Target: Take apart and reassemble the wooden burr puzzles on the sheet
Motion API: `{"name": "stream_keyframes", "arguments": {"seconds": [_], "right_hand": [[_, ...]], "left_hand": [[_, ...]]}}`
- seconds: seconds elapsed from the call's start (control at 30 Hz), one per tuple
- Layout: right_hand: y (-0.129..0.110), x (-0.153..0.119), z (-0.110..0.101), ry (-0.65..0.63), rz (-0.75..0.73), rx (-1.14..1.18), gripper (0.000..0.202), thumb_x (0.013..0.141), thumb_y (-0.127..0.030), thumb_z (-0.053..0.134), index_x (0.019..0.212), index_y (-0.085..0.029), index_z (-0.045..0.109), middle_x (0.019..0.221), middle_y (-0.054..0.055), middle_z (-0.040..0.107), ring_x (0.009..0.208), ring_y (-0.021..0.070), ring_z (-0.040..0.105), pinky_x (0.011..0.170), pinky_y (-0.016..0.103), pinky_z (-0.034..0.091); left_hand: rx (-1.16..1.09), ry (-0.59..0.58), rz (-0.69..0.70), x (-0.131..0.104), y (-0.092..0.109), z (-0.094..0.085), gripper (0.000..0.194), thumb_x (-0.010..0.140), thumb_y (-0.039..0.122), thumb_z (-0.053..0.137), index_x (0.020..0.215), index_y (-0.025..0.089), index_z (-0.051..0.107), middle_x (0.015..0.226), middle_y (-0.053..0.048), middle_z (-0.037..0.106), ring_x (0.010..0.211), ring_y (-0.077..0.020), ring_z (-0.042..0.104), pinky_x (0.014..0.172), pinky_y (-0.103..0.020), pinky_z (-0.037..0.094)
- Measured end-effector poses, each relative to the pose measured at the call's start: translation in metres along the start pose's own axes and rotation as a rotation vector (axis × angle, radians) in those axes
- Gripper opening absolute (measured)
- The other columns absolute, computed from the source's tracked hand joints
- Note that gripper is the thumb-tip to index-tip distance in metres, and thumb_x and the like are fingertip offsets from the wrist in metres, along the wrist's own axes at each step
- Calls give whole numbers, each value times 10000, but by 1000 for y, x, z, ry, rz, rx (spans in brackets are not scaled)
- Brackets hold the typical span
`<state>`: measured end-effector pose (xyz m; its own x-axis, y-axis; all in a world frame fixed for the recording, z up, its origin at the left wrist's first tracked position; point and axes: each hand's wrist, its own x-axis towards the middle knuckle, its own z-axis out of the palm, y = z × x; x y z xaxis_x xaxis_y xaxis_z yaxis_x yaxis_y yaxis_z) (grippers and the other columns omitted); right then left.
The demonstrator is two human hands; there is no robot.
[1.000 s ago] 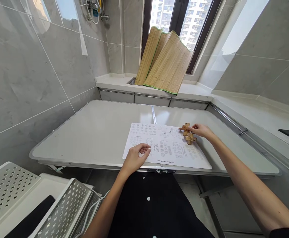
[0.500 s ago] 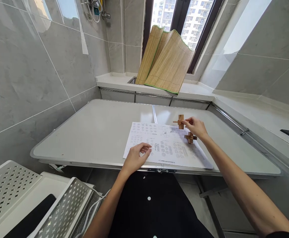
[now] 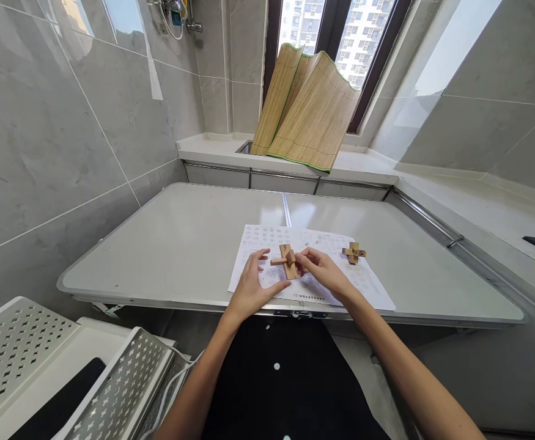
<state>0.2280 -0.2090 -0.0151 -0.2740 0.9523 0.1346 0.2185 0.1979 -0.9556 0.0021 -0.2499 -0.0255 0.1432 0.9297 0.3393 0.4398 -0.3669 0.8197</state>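
A wooden block assembly (image 3: 288,261), with a flat upright piece and a thin rod pointing left, is pinched at its right side by my right hand (image 3: 318,269). My left hand (image 3: 254,282) is just left of it, thumb and fingers spread around its left side with a gap between them. A second wooden cross-shaped block assembly (image 3: 354,252) rests by the right edge of the printed sheet (image 3: 340,293). The sheet lies on the white folding table and shows rows of small diagrams.
The white table (image 3: 180,244) has a seam down its middle. Behind it a bamboo mat (image 3: 315,116) leans on the window ledge (image 3: 368,164). White perforated racks (image 3: 115,379) with a cable (image 3: 164,391) stand at the lower left. Tiled walls flank the table.
My right hand has moved left and toward me with the wooden assembly, from the sheet's back right to beside my left hand. My left hand has opened wider.
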Motion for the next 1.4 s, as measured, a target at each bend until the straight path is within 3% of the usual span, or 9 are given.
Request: {"name": "stream_keyframes", "arguments": {"seconds": [0.13,0.27,0.53,0.8,1.4], "right_hand": [[0,-4,8,-85,41,78,498,902,-717,666,870,-220,646,736,5,688,700,188,637,751,350,534],[2,-7,14,-117,45,87,476,924,-698,653,870,-226,628,740,1,696,677,180,625,730,337,509],[7,-17,21,-88,-29,-3,452,1005,-674,538,914,-238,618,725,-13,658,702,187,608,736,325,495],[18,-21,23,-67,-75,21,402,1021,-628,541,1152,-258,629,836,18,690,726,207,633,723,353,528],[15,-24,23,-1,-85,-58,383,990,-599,611,1086,-242,709,806,22,684,722,211,627,703,346,511]], "left_hand": [[-23,-64,14,-1,1,-1,916,751,478,908,1512,314,425,1543,-102,526,1314,-318,607,1079,-486,538],[-22,-82,46,-1,2,-2,823,765,445,897,1466,295,493,1492,-92,573,1270,-295,643,1073,-453,553],[15,-52,47,-2,3,-2,749,759,441,885,1408,267,555,1414,-82,630,1236,-284,651,1059,-445,563],[-5,-32,32,-2,1,0,734,763,442,879,1399,260,559,1412,-88,628,1210,-279,677,1049,-435,580],[18,-37,46,-1,1,-1,721,751,411,888,1380,260,570,1372,-84,648,1200,-279,675,1036,-436,576]]}}
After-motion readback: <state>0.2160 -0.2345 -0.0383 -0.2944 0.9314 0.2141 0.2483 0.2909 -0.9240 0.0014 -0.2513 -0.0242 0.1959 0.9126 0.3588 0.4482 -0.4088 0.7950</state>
